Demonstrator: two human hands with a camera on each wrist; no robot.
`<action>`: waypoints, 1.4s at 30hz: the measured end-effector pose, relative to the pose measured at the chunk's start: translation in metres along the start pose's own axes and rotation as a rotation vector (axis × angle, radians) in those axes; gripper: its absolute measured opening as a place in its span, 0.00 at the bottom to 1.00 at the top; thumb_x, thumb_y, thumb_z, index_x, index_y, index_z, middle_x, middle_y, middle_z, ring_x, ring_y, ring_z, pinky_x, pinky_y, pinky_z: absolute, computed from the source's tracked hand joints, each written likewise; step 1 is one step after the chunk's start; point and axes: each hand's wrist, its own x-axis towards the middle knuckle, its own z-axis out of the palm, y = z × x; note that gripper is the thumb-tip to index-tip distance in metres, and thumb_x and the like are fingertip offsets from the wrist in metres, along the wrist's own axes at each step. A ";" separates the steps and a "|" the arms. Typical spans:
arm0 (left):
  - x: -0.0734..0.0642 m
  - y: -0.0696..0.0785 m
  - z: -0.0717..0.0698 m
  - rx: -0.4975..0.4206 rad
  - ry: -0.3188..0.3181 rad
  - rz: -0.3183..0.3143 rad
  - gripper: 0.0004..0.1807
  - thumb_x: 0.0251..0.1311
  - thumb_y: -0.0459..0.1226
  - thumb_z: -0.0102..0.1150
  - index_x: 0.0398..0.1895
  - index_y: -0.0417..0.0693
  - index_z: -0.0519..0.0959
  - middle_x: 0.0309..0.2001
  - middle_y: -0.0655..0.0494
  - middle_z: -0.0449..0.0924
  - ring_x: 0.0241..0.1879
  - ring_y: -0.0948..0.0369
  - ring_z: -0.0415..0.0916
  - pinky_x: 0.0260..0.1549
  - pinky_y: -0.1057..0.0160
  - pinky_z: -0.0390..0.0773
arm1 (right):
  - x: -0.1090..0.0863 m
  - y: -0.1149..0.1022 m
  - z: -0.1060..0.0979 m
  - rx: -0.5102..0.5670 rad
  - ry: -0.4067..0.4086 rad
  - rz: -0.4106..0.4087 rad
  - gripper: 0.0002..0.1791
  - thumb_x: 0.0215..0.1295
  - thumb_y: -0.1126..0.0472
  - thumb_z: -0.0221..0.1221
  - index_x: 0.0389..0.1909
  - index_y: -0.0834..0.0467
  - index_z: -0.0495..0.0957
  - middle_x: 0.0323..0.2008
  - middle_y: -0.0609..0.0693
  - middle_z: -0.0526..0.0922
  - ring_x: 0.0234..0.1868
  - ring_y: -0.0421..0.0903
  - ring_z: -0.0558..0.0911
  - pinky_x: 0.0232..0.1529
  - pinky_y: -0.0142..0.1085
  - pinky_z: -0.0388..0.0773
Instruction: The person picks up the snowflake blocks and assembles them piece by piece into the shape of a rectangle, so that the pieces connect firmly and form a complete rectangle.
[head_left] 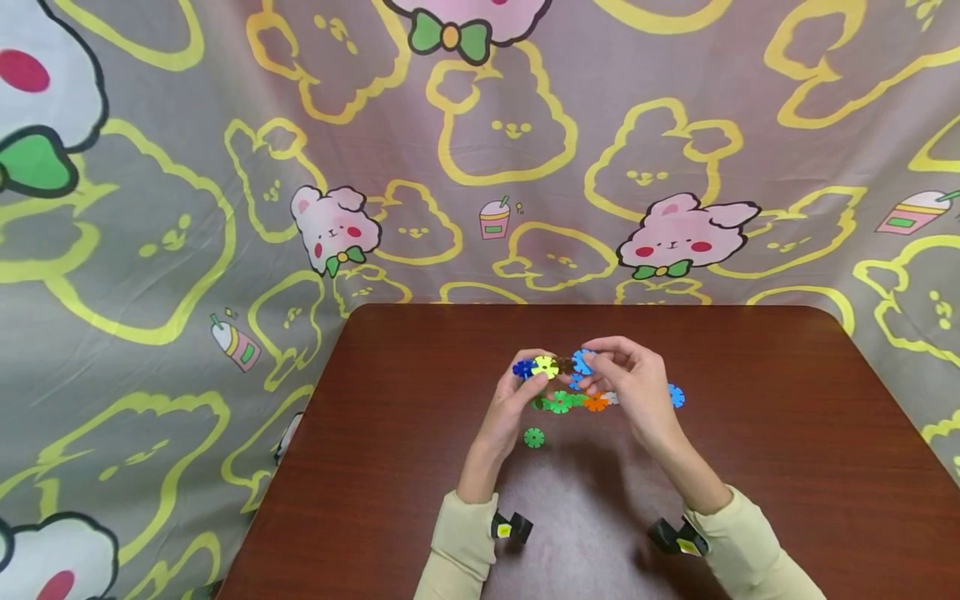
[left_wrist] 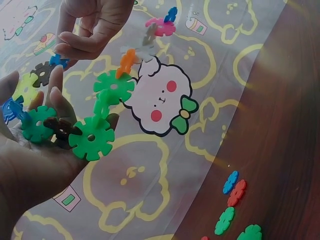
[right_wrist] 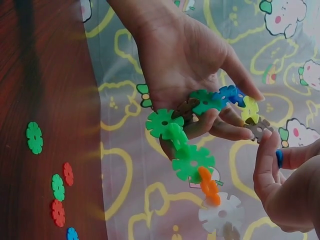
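Note:
A long linked chain of coloured plastic snowflake discs hangs between the hands, with a large green disc [left_wrist: 114, 87] and an orange disc [right_wrist: 209, 186] in its lower part. My left hand [head_left: 506, 408] holds the chain's other part, its thumb at the yellow disc [head_left: 545, 367] and the dark blue discs beside it. Across the palm lie a teal disc [right_wrist: 206, 101] and a brown disc [left_wrist: 61, 129]. Thumb and fingers of my right hand [head_left: 637, 387] pinch a light blue disc [head_left: 582, 361] at a dark brown disc [right_wrist: 258, 129] next to the yellow one.
A loose green disc [head_left: 534, 437] lies on the brown table [head_left: 375, 467] below the left hand. In the right wrist view, several other discs lie there, among them a red disc [right_wrist: 58, 213] and a blue disc [right_wrist: 72, 233]. A patterned cloth [head_left: 525, 167] hangs behind the table.

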 end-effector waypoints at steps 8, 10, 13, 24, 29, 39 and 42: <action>0.000 -0.001 0.001 -0.006 0.015 0.007 0.21 0.74 0.38 0.51 0.62 0.32 0.68 0.41 0.55 0.77 0.36 0.61 0.73 0.41 0.65 0.75 | 0.000 -0.001 0.001 0.003 0.009 0.003 0.17 0.73 0.65 0.62 0.52 0.76 0.77 0.27 0.51 0.84 0.24 0.44 0.87 0.30 0.34 0.85; 0.000 -0.001 0.001 -0.002 0.013 0.003 0.22 0.73 0.39 0.51 0.62 0.33 0.68 0.42 0.55 0.77 0.36 0.61 0.73 0.41 0.65 0.75 | 0.000 -0.002 0.002 0.013 0.010 0.008 0.18 0.73 0.65 0.63 0.52 0.77 0.76 0.26 0.51 0.84 0.24 0.44 0.86 0.30 0.34 0.85; 0.000 0.000 0.002 -0.002 0.011 0.001 0.22 0.73 0.40 0.52 0.63 0.34 0.68 0.43 0.55 0.77 0.36 0.61 0.73 0.41 0.65 0.75 | -0.001 -0.002 0.003 0.008 0.014 0.010 0.18 0.73 0.65 0.63 0.53 0.77 0.76 0.26 0.51 0.84 0.24 0.43 0.86 0.30 0.34 0.85; -0.001 -0.002 0.005 0.049 -0.017 0.054 0.20 0.75 0.39 0.48 0.60 0.30 0.69 0.37 0.59 0.82 0.30 0.61 0.68 0.32 0.67 0.70 | -0.004 -0.002 0.008 -0.042 0.052 0.005 0.13 0.73 0.66 0.61 0.51 0.73 0.79 0.30 0.67 0.83 0.23 0.45 0.86 0.29 0.34 0.84; -0.002 -0.002 0.004 0.087 -0.044 0.066 0.21 0.77 0.40 0.46 0.60 0.30 0.69 0.36 0.37 0.79 0.27 0.60 0.65 0.29 0.67 0.67 | -0.005 -0.002 0.010 -0.007 0.065 0.029 0.14 0.72 0.67 0.62 0.50 0.75 0.78 0.27 0.61 0.83 0.21 0.44 0.84 0.28 0.34 0.84; -0.002 -0.005 0.001 0.121 -0.092 0.101 0.22 0.80 0.43 0.46 0.60 0.30 0.69 0.33 0.27 0.74 0.26 0.49 0.62 0.27 0.61 0.64 | -0.006 0.001 0.011 0.034 0.075 0.082 0.13 0.72 0.67 0.62 0.50 0.74 0.78 0.25 0.53 0.84 0.21 0.43 0.84 0.28 0.35 0.85; -0.001 -0.005 0.001 0.130 -0.088 0.110 0.21 0.79 0.41 0.45 0.60 0.30 0.70 0.33 0.27 0.73 0.25 0.48 0.61 0.27 0.61 0.64 | -0.006 0.001 0.012 0.061 0.083 0.104 0.15 0.72 0.67 0.62 0.50 0.75 0.77 0.25 0.54 0.85 0.21 0.44 0.84 0.28 0.35 0.85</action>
